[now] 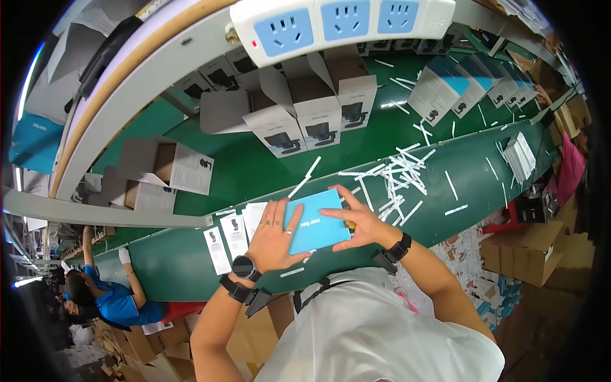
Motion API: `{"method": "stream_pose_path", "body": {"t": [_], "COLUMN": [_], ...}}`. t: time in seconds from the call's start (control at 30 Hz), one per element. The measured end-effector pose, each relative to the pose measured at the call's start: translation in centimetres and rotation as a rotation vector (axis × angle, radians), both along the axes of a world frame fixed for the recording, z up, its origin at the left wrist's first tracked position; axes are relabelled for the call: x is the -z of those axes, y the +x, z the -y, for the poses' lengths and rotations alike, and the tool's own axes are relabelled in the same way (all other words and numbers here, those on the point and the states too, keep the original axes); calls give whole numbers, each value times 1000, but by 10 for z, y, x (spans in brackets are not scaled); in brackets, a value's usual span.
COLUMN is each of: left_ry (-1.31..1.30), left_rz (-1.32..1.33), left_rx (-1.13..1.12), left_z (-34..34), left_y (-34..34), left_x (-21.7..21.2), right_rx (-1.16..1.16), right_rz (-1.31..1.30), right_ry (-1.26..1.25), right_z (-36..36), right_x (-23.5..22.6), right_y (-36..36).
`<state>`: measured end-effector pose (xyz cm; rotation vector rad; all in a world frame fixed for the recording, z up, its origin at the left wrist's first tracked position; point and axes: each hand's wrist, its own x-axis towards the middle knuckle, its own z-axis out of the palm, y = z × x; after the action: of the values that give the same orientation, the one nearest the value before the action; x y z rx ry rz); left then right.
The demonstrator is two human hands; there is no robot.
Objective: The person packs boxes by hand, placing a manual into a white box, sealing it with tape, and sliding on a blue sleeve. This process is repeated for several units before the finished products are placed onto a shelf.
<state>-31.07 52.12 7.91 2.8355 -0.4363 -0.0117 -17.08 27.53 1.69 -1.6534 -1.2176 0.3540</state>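
Note:
A flat light-blue box [326, 219] with white lettering is held between my two hands, low over the green worktable's near edge. My left hand [275, 235], wearing a ring and a watch, grips its left end, the thumb lying over the blue face. At the right end, my right hand [361, 221] holds the box with a finger stretched across its top. A small yellow thing [350, 225] shows by the right hand; I cannot make out what it is. Beside my left hand lie printed white leaflets [234, 233], partly covered by it.
White paper strips [402, 175] lie in a heap and scattered on the green worktable [455, 207]. Open white boxes [321, 127] stand beyond. Blue-and-white boxes [439, 92] line the far right. A power strip [344, 25] hangs overhead. A person in blue [118, 299] works at left.

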Motion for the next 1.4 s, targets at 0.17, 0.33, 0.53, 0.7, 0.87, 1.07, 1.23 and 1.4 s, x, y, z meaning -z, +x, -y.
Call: {"method": "stream_pose_path", "body": {"t": [0.17,0.33,0.53,0.7,0.87,1.07,1.23,1.4], "left_ry": [32,113,196,61,-288,-107,-348,-552], "left_rz": [69,229,446,33,497,-351,-266,49], "left_rx": [5,-216,-857,-946,-920,-1677,-1739,-1604], "left_z": [-9,-66,-163,-225,-220,-211,-230,-236], "left_y": [-4,-23,50,93,16,-165,-187,-204], "left_x": [4,-25,16,40,51,203,245,248], "right_rx": [-63,407,814,641,564,534,664,369], "right_rz": [-171,248,769,872,728,-408,-675,-503], "right_ry": [-140,19,-266,-785,-441,-337,-35,84], "right_z": [-1,12,-10,-41,-12,-19,-63,-110], "right_x": [-3,-26,-69,-107,-127,-99,-57,-22], "right_y": [-1,77,224,242,161,7,-68,-105]}}
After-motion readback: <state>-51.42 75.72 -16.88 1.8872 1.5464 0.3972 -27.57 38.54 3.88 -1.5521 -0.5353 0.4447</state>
